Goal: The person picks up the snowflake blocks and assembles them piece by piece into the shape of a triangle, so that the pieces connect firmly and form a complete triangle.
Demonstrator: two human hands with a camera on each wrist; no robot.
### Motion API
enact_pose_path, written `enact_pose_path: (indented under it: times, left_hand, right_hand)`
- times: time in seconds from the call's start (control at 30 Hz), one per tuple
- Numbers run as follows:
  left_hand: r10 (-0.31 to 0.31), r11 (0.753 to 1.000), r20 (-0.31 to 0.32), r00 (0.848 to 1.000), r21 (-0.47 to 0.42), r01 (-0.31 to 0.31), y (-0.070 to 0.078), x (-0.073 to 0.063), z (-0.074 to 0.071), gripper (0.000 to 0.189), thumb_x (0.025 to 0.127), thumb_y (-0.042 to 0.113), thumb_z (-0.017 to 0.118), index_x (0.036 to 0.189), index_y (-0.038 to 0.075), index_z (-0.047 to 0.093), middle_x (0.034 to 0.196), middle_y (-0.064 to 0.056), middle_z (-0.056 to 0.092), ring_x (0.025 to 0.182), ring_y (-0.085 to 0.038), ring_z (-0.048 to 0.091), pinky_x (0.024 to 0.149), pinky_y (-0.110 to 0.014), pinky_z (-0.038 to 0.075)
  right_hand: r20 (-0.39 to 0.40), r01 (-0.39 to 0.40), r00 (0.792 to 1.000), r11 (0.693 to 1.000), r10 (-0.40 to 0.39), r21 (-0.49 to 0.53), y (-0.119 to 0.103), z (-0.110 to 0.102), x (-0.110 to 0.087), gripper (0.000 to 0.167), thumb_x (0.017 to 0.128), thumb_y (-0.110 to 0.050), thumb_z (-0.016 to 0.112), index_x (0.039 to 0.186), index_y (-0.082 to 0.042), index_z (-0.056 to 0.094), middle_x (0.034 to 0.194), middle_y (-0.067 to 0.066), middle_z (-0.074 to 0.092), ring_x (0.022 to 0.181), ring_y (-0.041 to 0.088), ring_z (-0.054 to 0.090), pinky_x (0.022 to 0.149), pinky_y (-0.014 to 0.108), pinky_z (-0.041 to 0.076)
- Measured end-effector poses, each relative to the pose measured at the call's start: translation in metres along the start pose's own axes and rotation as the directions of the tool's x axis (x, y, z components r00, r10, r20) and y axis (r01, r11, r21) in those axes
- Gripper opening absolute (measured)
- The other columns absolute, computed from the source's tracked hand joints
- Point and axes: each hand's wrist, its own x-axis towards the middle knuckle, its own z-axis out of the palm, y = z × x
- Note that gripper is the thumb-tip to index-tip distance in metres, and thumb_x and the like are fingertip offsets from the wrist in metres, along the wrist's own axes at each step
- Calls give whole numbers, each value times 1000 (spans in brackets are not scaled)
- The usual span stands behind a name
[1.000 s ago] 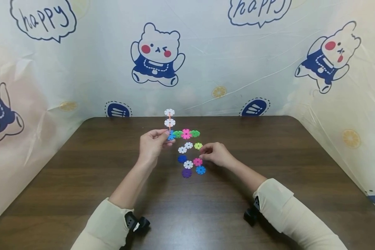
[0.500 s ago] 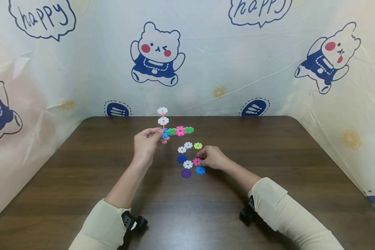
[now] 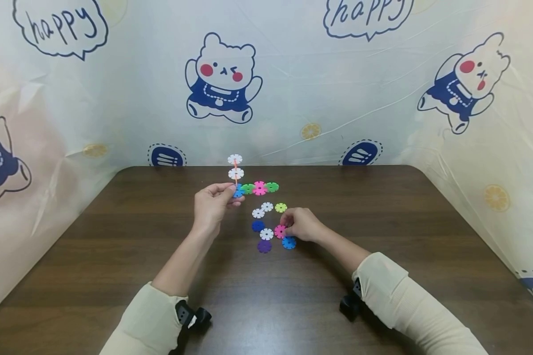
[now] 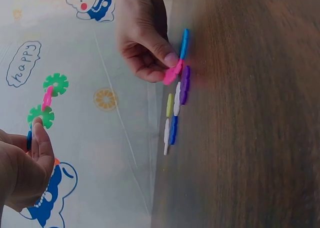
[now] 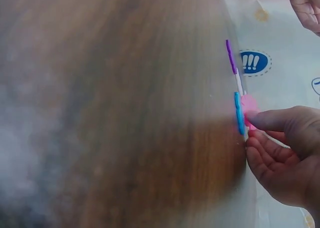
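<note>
My left hand (image 3: pixel 210 209) pinches the blue disc (image 3: pixel 238 191) at the corner of a chain of notched snowflake discs, held up off the table. Two white discs (image 3: pixel 236 173) rise from that corner, with orange pieces seen edge-on between them. To the right run a green disc, a pink disc (image 3: pixel 259 188) and another green disc (image 3: pixel 272 187). With thumb and fingers, my right hand (image 3: pixel 305 225) grips a loose pink disc (image 4: pixel 171 75), tilted up from the tabletop. A light-blue disc (image 3: pixel 288 242) lies just in front of it.
Several loose discs lie left of and behind my right hand: white (image 3: pixel 266 234), dark blue (image 3: pixel 258 226), purple (image 3: pixel 264 246) and yellow-green (image 3: pixel 281 207). The brown wooden table (image 3: pixel 115 236) ends at a printed curtain (image 3: pixel 284 88).
My right hand has come down to the loose pink disc and tilted it up. The light-blue disc has shifted slightly right. My left hand and the chain have moved a little left.
</note>
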Motion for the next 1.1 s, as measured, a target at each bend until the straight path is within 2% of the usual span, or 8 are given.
enact_pose_path:
  times: [0.1, 0.23, 0.4, 0.5, 0.67, 0.77, 0.9, 1.1]
  left_hand:
    - [-4, 1000, 5, 1000, -7, 4, -1, 1, 2, 23, 89, 9, 61, 106, -7, 61, 80, -6, 68, 65, -13, 67, 68, -25, 54]
    - [-9, 1000, 9, 1000, -8, 9, -2, 1, 3, 23, 89, 9, 61, 107, -7, 61, 82, -7, 68, 65, -12, 67, 68, -25, 54]
    - [-17, 1000, 15, 1000, -4, 17, -3, 0, 3, 24, 90, 9, 61, 107, -6, 61, 82, -7, 68, 65, -12, 67, 68, -24, 54]
    - [-19, 1000, 16, 1000, 4, 19, -4, 0, 3, 24, 90, 9, 61, 107, -6, 61, 82, -7, 68, 65, -12, 67, 68, -24, 54]
    - [-17, 1000, 16, 1000, 17, 17, -6, 0, 2, 22, 90, 10, 60, 107, -5, 62, 81, -6, 67, 66, -12, 67, 69, -25, 54]
    - [-16, 1000, 18, 1000, 11, 16, -7, 1, 2, 22, 90, 9, 60, 107, -6, 61, 80, -6, 68, 66, -13, 67, 69, -26, 54]
    - [-17, 1000, 21, 1000, 5, 17, -9, 1, 3, 23, 90, 7, 60, 106, -8, 61, 79, -7, 68, 66, -15, 67, 67, -26, 55]
    - [-14, 1000, 21, 1000, 14, 14, -11, 2, 4, 22, 90, 8, 60, 106, -8, 61, 80, -10, 67, 65, -15, 67, 68, -27, 55]
  right_hand:
    - [1, 18, 1000, 1000, -18, 22, -1, -1, -2, 15, 75, -2, 75, 79, -8, 62, 73, -2, 59, 71, 12, 54, 64, 24, 48]
    - [-12, 36, 999, 996, -35, 76, -5, -3, -5, 13, 77, -3, 73, 82, -8, 63, 73, -3, 60, 69, 12, 55, 62, 23, 48]
    - [-139, 30, 990, 976, 0, 214, -6, -8, -10, 10, 80, -1, 70, 88, -5, 67, 74, 1, 62, 68, 15, 57, 61, 26, 50]
    - [-213, 18, 976, 955, 48, 295, -3, -11, -11, 10, 80, 0, 69, 90, -4, 68, 78, 3, 64, 70, 16, 58, 62, 27, 52]
    - [-287, 6, 950, 915, 120, 402, 2, -15, -14, 14, 81, 0, 69, 95, -1, 67, 83, 8, 65, 72, 19, 61, 64, 28, 53]
    - [-321, 18, 933, 872, 162, 490, 2, -18, -15, 15, 82, -1, 68, 97, 1, 66, 85, 11, 64, 73, 20, 63, 66, 28, 54]
    - [-344, 48, 914, 784, 215, 619, -1, -24, -17, 18, 83, -1, 67, 100, 4, 64, 87, 14, 64, 77, 26, 65, 70, 29, 55]
    - [-317, 76, 914, 661, 253, 746, -9, -32, -20, 25, 85, -4, 66, 107, 7, 62, 86, 10, 64, 74, 19, 64, 76, 32, 54]
